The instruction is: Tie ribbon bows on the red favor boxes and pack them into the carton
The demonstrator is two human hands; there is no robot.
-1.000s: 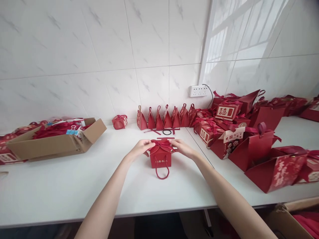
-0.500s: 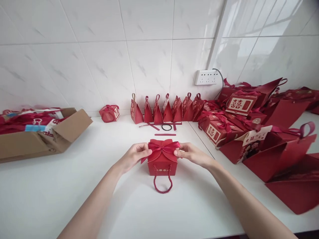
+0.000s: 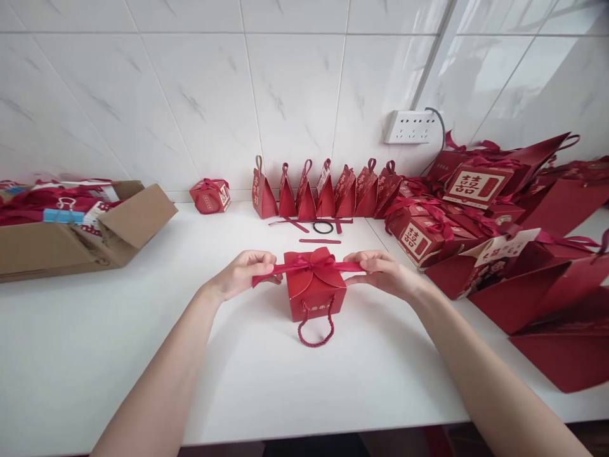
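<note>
A small red gift box [image 3: 314,295] with overlapping curved top flaps stands upright on the white table. A twisted red cord handle [image 3: 316,343] hangs from its near side and lies on the tabletop. Across its top runs a red ribbon [image 3: 340,267], knotted over the middle of the flaps. To the left of the box, my left hand [image 3: 245,274] pinches one ribbon end between thumb and fingers. My right hand [image 3: 383,273] grips the other end at the right, and the ribbon is stretched nearly straight between them.
Behind the box lie ribbon strips [image 3: 320,241] and a black ring [image 3: 323,227]. Several pointed red boxes [image 3: 304,197] line the wall beside a lone red box [image 3: 209,197]. A cardboard carton [image 3: 137,216] stands left; piled red boxes [image 3: 476,184] crowd the right, below a power strip [image 3: 413,127].
My hands have moved apart, drawing the ribbon ends outward from the bow into a tauter line. The box sits slightly turned. The camera view has tilted down.
</note>
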